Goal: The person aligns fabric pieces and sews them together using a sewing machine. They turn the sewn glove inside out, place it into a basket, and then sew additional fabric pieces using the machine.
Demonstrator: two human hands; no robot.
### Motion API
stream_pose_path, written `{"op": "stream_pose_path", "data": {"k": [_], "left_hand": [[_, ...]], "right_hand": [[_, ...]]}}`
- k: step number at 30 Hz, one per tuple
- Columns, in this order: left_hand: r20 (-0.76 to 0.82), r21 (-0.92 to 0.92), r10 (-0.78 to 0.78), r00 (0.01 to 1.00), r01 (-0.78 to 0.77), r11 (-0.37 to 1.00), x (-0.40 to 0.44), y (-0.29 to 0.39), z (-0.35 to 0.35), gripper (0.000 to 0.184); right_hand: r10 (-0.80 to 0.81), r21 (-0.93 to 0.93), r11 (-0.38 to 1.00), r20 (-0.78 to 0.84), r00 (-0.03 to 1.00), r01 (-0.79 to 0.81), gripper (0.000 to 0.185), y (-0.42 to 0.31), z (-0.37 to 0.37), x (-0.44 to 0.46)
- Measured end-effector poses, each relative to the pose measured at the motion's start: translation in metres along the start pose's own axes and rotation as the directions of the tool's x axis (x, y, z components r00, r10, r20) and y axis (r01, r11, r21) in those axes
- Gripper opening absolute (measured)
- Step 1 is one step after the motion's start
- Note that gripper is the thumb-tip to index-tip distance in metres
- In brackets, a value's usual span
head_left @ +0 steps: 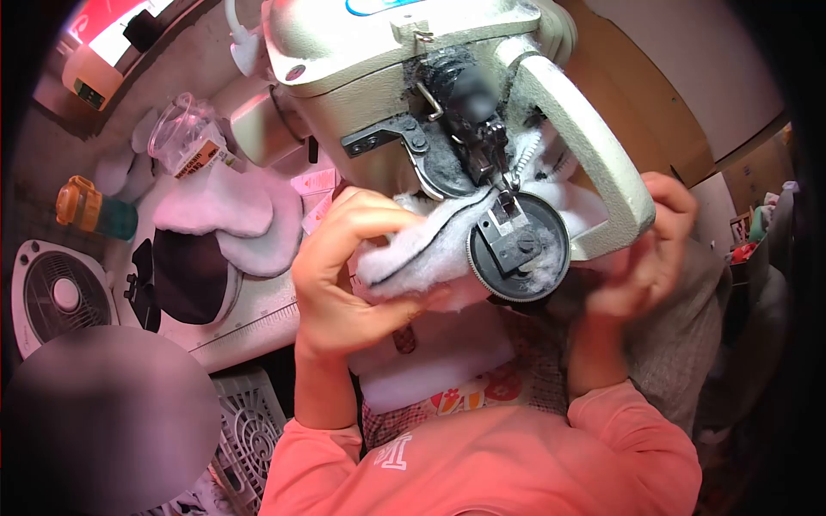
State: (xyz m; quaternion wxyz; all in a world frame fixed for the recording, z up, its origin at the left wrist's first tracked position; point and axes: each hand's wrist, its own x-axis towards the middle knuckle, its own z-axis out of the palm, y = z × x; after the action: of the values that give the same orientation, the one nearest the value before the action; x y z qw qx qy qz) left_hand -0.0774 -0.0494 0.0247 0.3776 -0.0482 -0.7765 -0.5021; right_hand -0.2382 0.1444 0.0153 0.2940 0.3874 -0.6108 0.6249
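Background: tabletop (275,297) with a printed ruler scale on its near edge; fan (64,292) and orange-lidded bottle (96,211) at far left, cardboard (658,77) behind on the right.
Machine: pale sewing-type head (344,56), lint around the needle area; dark knurled disc (495,277) just below it.
Piece, position: fluffy white piece (422,258) lies at the left of the disc, upper end in against the needle area, free end in the left hand (331,279).
Piece, long axis: slants from lower left up to upper right; a dark line runs along it, roughly lengthwise.
Nearer hand: left, directly at the free end. The piece lies to its right; the needle area is farther along the same slant.
Left hand: clamped on the piece, fingers above, thumb below.
Right hand: (645,249) blurred, beyond the looped pale arm (594,155) of the machine; fingers curled, grip cannot be told.
Hands: well apart, machine parts between them.
Left of machine: white fluffy pads (211,202) overlapping, dark piece (185,275) beside them.
Writing: label (202,159) by clear cup (176,125), print too small to read; blue badge (387,5) cut off by frame; white lettering on the pink shirt (482,456), not legible with certainty. No brand read.
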Motion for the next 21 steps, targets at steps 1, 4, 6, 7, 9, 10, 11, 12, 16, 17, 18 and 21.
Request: {"op": "stream_pose_path", "data": {"k": [1,4,6,7,9,10,11,12,16,17,18,21], "left_hand": [[-0.007,-0.006,0.002,1.000,-0.002,1.000,-0.003,-0.010,-0.001,0.040],[-0.028,-0.038,0.090,0.996,-0.091,0.995,-0.015,-0.028,0.002,0.032],[-0.086,-0.153,0.030,0.996,-0.043,0.987,-0.021,-0.025,0.013,0.030],[-0.125,-0.264,-0.035,0.992,0.001,0.964,-0.024,-0.024,0.018,0.027],[-0.158,-0.332,-0.022,0.987,-0.032,0.943,-0.028,-0.022,0.025,0.023],[-0.183,-0.399,-0.097,0.978,0.016,0.917,-0.031,-0.019,0.029,0.023],[-0.201,-0.467,-0.171,0.965,0.059,0.883,-0.033,-0.016,0.032,0.023],[-0.233,-0.458,-0.160,0.959,0.037,0.888,-0.034,-0.013,0.035,0.019],[-0.424,-0.280,-0.092,0.901,-0.034,0.959,-0.033,-0.008,0.046,0.015],[-0.438,-0.291,-0.092,0.894,-0.044,0.956,-0.032,-0.009,0.046,0.015],[-0.443,-0.219,-0.019,0.896,-0.087,0.972,-0.031,-0.012,0.044,0.014],[-0.437,-0.208,0.070,0.897,-0.176,0.962,-0.027,-0.012,0.040,0.016]], "right_hand": [[-0.072,-0.011,0.997,-0.056,0.996,0.071,0.028,-0.007,-0.003,0.011],[-0.299,-0.066,0.948,0.147,0.943,0.311,0.024,-0.034,-0.008,0.043],[-0.410,-0.062,0.887,0.352,0.841,0.459,0.022,-0.059,-0.004,0.068],[-0.483,-0.028,0.811,0.531,0.696,0.584,0.020,-0.071,0.002,0.078],[-0.513,0.034,0.730,0.687,0.514,0.683,0.023,-0.096,0.026,0.086],[-0.464,0.112,0.779,0.765,0.447,0.617,0.033,-0.093,0.031,0.090],[-0.415,0.175,0.825,0.833,0.367,0.538,0.042,-0.088,0.036,0.094],[-0.407,0.209,0.827,0.863,0.299,0.522,0.044,-0.089,0.043,0.092],[-0.388,0.289,0.859,0.906,0.169,0.422,0.038,-0.088,0.066,0.091],[-0.404,0.323,0.866,0.902,0.154,0.381,0.035,-0.087,0.070,0.092],[-0.393,0.319,0.880,0.905,0.162,0.352,0.027,-0.088,0.073,0.092],[-0.394,0.357,0.897,0.913,0.104,0.261,0.026,-0.088,0.077,0.099]]}}
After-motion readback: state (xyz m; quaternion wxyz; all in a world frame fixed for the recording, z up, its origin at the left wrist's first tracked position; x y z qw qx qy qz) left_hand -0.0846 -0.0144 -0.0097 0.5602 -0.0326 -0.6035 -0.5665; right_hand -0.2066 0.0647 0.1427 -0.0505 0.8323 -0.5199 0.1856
